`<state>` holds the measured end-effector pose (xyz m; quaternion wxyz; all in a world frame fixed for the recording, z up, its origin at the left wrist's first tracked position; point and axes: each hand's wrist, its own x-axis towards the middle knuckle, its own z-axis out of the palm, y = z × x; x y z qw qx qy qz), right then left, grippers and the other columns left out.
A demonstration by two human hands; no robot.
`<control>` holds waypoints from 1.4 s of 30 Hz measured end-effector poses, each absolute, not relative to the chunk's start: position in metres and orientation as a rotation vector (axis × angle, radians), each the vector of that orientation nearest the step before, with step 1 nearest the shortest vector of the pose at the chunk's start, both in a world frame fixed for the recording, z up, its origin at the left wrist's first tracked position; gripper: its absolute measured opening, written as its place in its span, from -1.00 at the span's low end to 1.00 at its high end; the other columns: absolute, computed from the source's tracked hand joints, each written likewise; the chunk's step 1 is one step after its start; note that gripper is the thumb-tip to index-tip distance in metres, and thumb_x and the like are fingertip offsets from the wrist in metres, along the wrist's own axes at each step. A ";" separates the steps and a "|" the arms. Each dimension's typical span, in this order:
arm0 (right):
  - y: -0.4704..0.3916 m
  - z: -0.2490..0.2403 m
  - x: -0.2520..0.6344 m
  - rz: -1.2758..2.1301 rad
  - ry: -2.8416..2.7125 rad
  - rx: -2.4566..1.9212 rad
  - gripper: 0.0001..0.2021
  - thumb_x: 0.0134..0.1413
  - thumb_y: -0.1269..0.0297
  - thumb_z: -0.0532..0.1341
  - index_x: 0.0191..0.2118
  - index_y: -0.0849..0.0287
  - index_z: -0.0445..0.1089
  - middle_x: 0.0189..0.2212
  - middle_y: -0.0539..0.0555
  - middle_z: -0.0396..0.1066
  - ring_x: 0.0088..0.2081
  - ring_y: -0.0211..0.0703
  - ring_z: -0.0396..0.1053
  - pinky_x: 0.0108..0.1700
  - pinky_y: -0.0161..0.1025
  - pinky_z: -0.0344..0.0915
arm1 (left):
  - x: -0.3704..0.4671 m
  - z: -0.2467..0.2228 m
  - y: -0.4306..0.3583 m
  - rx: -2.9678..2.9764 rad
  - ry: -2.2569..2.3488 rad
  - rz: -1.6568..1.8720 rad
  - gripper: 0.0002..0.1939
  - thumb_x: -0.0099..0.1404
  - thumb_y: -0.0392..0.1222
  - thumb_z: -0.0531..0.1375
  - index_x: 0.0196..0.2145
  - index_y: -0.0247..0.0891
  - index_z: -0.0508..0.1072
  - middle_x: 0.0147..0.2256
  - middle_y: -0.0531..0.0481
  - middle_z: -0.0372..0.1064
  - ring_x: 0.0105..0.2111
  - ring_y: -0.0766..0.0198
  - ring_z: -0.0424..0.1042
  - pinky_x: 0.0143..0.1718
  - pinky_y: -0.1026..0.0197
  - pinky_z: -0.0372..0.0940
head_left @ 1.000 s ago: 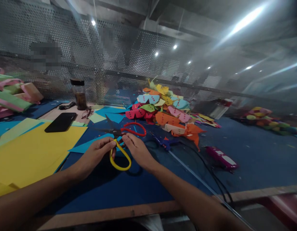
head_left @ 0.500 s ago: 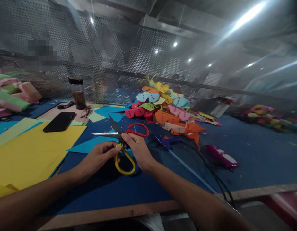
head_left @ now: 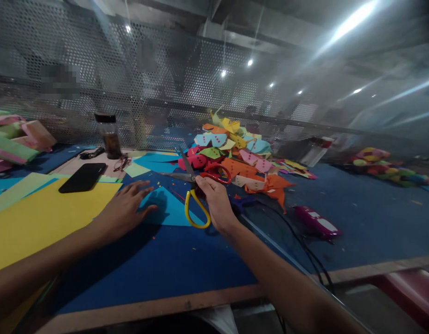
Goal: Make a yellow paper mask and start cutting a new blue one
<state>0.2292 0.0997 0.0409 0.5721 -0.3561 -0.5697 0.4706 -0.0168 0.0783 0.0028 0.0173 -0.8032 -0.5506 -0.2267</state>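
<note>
My right hand (head_left: 217,203) grips a pair of scissors (head_left: 197,217) near the pivot, its blades spread and pointing up and left. One handle loop is yellow, the other red. My left hand (head_left: 129,205), empty with fingers apart, hovers near the left end of a blue paper piece (head_left: 165,211) on the dark blue table. Sheets of yellow paper (head_left: 57,218) lie beneath and beside my left forearm. Beyond the scissors rises a pile of folded paper shapes (head_left: 238,150) in orange, pink, yellow and light blue, some with dotted markings.
A black phone (head_left: 82,177) rests on the paper at left, with a lidded jar (head_left: 112,139) behind it. To the right are a glue gun (head_left: 242,202) with its cable and a purple case (head_left: 316,222). A perforated metal screen (head_left: 158,111) stands along the back.
My left hand has let go of the scissors and moved left, its fingers spreading. My right hand has carried the scissors slightly right and up, uncovering more of the blue paper.
</note>
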 end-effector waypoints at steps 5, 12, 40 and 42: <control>0.099 0.041 0.227 1.155 -1.332 -0.847 -0.64 0.07 -0.01 0.29 -0.51 0.15 0.31 -0.53 -0.08 0.21 -0.48 -0.29 0.20 -0.35 -0.28 0.23 | -0.030 -0.020 0.081 -2.412 -1.694 -0.435 -0.35 0.36 0.21 0.07 0.24 -0.26 0.35 0.33 -0.25 0.13 0.34 -0.18 0.04 0.30 -0.23 -0.01; 0.094 0.044 0.227 1.138 -1.382 -0.879 -0.65 0.12 0.02 0.25 -0.53 0.14 0.28 -0.53 -0.06 0.21 -0.47 -0.27 0.20 -0.34 -0.26 0.20 | -0.030 -0.026 0.078 -2.452 -1.669 -0.472 -0.35 0.37 0.27 0.02 0.22 -0.19 0.37 0.31 -0.17 0.18 0.35 -0.14 0.04 0.30 -0.25 -0.02; 0.096 0.042 0.230 1.155 -1.450 -0.966 -0.61 0.07 -0.07 0.25 -0.52 0.14 0.27 -0.57 -0.08 0.18 -0.48 -0.26 0.20 -0.37 -0.29 0.18 | -0.029 -0.015 0.075 -2.564 -1.655 -0.650 -0.49 0.37 0.10 0.12 0.16 -0.22 0.41 0.15 -0.25 0.33 0.11 -0.14 0.34 0.14 -0.14 0.25; 0.096 0.044 0.231 1.219 -1.460 -0.971 -0.63 0.07 -0.07 0.26 -0.49 0.15 0.32 -0.54 -0.04 0.31 -0.46 -0.22 0.31 -0.35 -0.27 0.24 | -0.030 -0.016 0.077 -2.571 -1.664 -0.723 -0.48 0.34 0.08 0.16 0.15 -0.23 0.40 0.13 -0.25 0.33 0.11 -0.13 0.34 0.15 -0.12 0.25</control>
